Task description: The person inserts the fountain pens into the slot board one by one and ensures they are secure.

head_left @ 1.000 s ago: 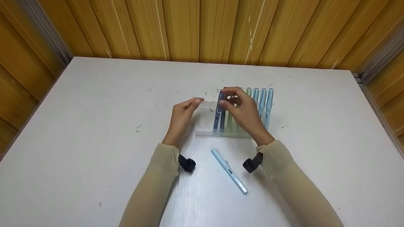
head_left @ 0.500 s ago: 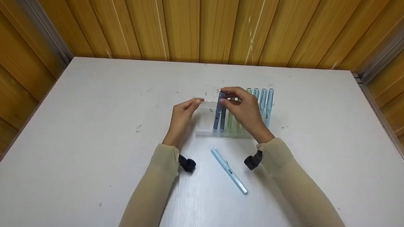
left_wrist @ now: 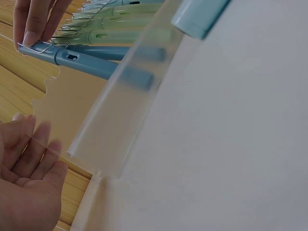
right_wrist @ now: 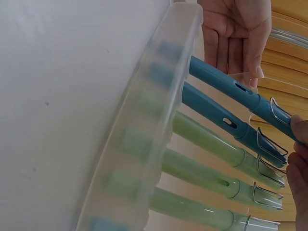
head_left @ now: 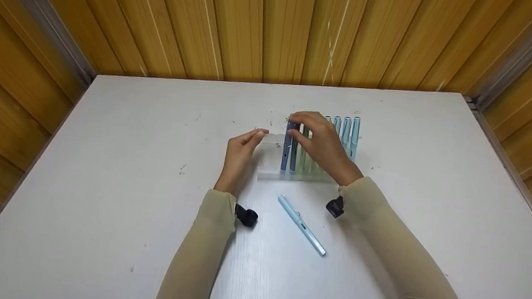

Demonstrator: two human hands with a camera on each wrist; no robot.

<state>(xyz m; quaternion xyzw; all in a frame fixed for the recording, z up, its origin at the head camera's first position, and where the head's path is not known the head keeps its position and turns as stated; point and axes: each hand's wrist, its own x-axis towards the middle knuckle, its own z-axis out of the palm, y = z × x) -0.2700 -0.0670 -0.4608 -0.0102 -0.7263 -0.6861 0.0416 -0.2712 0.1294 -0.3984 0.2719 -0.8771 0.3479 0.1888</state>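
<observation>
My right hand [head_left: 325,144] pinches the clip-end cap of the leftmost dark blue pen [head_left: 286,151], whose lower end sits in the trough of a clear plastic pen stand [head_left: 268,175]. A second dark blue pen [right_wrist: 211,111] leans right beside it. My left hand [head_left: 238,159] holds the left edge of the stand's back panel between thumb and fingers; the fingers show through the clear plastic in the left wrist view. Green pens [right_wrist: 207,180] and light blue pens [head_left: 355,133] fill slots to the right, partly hidden behind my right hand in the head view.
One light blue pen [head_left: 302,225] lies slantwise on the white table [head_left: 99,178], in front of the stand. A wood-patterned wall [head_left: 238,26] rises behind the table's far edge. Each wrist carries a small black camera [head_left: 246,216].
My right hand has shifted very slightly, and the leftmost dark blue pen stands a little straighter in its slot. My left hand and the loose light blue pen stay where they were.
</observation>
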